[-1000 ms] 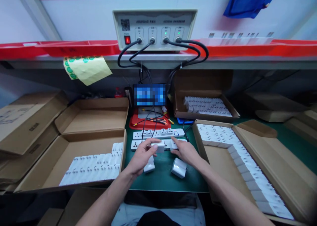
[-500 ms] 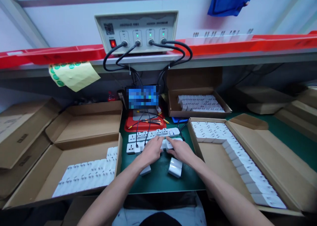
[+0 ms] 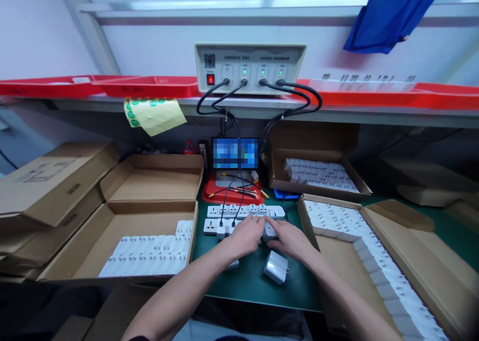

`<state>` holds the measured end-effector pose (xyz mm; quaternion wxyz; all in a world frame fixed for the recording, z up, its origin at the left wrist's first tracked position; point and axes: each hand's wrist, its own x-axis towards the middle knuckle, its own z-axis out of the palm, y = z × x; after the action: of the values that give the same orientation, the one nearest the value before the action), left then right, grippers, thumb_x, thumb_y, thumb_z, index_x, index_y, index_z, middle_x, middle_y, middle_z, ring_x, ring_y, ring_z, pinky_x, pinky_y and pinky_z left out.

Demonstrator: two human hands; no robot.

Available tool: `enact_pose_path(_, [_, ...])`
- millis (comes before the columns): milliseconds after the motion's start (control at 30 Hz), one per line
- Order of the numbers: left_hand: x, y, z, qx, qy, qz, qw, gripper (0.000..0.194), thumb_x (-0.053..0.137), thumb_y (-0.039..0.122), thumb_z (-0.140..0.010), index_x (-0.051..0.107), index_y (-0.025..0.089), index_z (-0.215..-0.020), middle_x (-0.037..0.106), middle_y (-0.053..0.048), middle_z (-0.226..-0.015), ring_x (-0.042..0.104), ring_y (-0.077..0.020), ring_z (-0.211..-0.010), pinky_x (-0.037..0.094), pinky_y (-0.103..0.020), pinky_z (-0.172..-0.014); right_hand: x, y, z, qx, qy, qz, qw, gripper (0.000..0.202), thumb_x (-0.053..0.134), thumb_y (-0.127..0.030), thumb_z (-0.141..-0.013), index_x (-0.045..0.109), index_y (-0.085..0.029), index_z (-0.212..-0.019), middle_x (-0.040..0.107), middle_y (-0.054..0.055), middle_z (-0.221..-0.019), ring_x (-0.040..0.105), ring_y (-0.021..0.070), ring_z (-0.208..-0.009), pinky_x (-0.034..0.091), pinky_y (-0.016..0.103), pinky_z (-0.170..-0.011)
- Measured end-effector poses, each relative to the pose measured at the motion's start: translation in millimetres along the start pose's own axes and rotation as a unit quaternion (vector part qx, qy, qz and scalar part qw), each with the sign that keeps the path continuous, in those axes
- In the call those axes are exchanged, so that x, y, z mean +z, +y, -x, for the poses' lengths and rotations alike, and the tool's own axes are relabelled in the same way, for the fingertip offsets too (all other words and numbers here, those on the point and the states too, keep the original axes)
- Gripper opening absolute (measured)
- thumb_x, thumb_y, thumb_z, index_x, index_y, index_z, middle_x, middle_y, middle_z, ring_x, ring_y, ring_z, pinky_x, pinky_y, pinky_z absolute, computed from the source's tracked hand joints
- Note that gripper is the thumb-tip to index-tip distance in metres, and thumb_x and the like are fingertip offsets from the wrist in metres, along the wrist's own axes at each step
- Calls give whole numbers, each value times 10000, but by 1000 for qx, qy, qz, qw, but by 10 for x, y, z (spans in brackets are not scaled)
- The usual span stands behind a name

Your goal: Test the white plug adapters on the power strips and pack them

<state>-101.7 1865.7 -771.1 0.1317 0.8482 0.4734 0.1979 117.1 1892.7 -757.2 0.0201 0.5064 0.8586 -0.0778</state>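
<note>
Both my hands are at the front white power strip (image 3: 210,226). My left hand (image 3: 247,236) is closed, fingers together over the strip; what lies under them is hidden. My right hand (image 3: 290,240) has its thumb and forefinger around a white plug-in charger (image 3: 269,232) at the strip's right part. Both forefingers nearly meet. To the left, black cables run into a white charger (image 3: 221,232) seated in the strip. A loose white charger (image 3: 276,267) lies on the green mat, prongs to the right. Another white charger (image 3: 232,264) is partly hidden by my left forearm.
A second power strip (image 3: 213,211) lies behind, then a red tray (image 3: 213,194) with cables and a screen (image 3: 235,153). Open cartons of chargers flank the mat: left (image 3: 86,241), right (image 3: 337,261), back right (image 3: 322,187). A tester (image 3: 250,69) stands on the shelf above.
The whole view has shifted, with the scene now further right and lower. My hands stay at the front strip, with little movement against it. The loose charger's prongs now show.
</note>
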Motion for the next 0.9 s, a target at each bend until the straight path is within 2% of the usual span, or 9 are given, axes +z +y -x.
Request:
enact_pose_path(100, [-156, -64, 255, 40, 94, 17, 995, 434, 788, 218, -956, 656, 200, -1369, 744, -181, -1412, 721, -363, -1309, 600, -489, -1109, -80, -4, -6, -21, 47, 4, 999, 787, 793, -331, -931, 564, -257, -1680, 732, 174, -1515, 662, 402, -1413, 518, 496, -1169])
enact_pose_path(200, [-358, -258, 589, 0, 216, 60, 975, 100, 692, 311, -1059, 689, 237, -1126, 776, -92, -1101, 751, -275, -1002, 609, -412, -918, -94, -171, -98, -80, 87, -35, 992, 537, 749, -336, -994, 709, -259, -1524, 715, 150, -1549, 640, 375, -1436, 497, 504, -1214])
enact_pose_path(267, [-468, -433, 756, -55, 289, 95, 951, 120, 682, 351, -1071, 662, 241, -1030, 743, -50, -984, 722, -234, -891, 590, -372, -853, -45, -353, -221, -113, 105, -67, 986, 413, 751, -328, -1006, 772, -264, -1413, 742, 134, -1500, 663, 355, -1389, 506, 497, -1200])
enact_pose_path(333, [-520, -597, 845, -95, 325, 124, 933, 130, 721, 345, -1035, 643, 243, -1012, 728, -32, -982, 715, -224, -887, 587, -357, -839, 44, -548, -375, -127, 124, -97, 979, 336, 772, -302, -995, 801, -260, -1327, 780, 128, -1402, 696, 339, -1307, 528, 481, -1151])
enact_pose_path(400, [-508, -721, 866, -104, 316, 144, 932, 120, 755, 275, -979, 655, 243, -1038, 738, -37, -1036, 728, -237, -949, 599, -364, -865, 152, -721, -531, -125, 142, -130, 973, 225, 774, -270, -986, 819, -248, -1206, 811, 116, -1267, 717, 318, -1203, 548, 450, -1075])
enact_pose_path(500, [-433, -815, 830, -96, 252, 151, 951, 150, 739, 133, -917, 681, 242, -1003, 760, -45, -1061, 740, -254, -1013, 605, -387, -934, 280, -893, -712, -112, 160, -174, 965, 34, 759, -218, -959, 787, -235, -967, 813, 85, -1060, 715, 286, -1051, 549, 396, -956])
enact_pose_path(600, [-393, -841, 791, -105, 204, 143, 963, 171, 700, 73, -918, 679, 242, -910, 769, -45, -1021, 744, -257, -1017, 592, -398, -988, 291, -903, -783, -106, 171, -189, 961, 75, 736, -219, -965, 741, -235, -892, 795, 62, -963, 700, 256, -952, 533, 356, -882])
enact_pose_path(767, [-468, -857, 777, -129, 162, 128, 970, 173, 667, 87, -961, 669, 235, -872, 781, -57, -999, 744, -263, -996, 569, -393, -975, 27, -460, -594, -80, 198, -250, 944, 205, 686, -364, -1005, 725, -234, -851, 793, 52, -893, 682, 233, -836, 501, 324, -774])
enact_pose_path(900, [-497, -782, 696, -119, 165, 147, 968, 154, 619, 135, -1014, 689, 236, -922, 812, -81, -1094, 755, -274, -1072, 563, -404, -1013, -148, 28, -272, -25, 170, -259, 951, 325, 653, -475, -992, 736, -229, -797, 770, 47, -817, 656, 233, -771, 475, 317, -703])
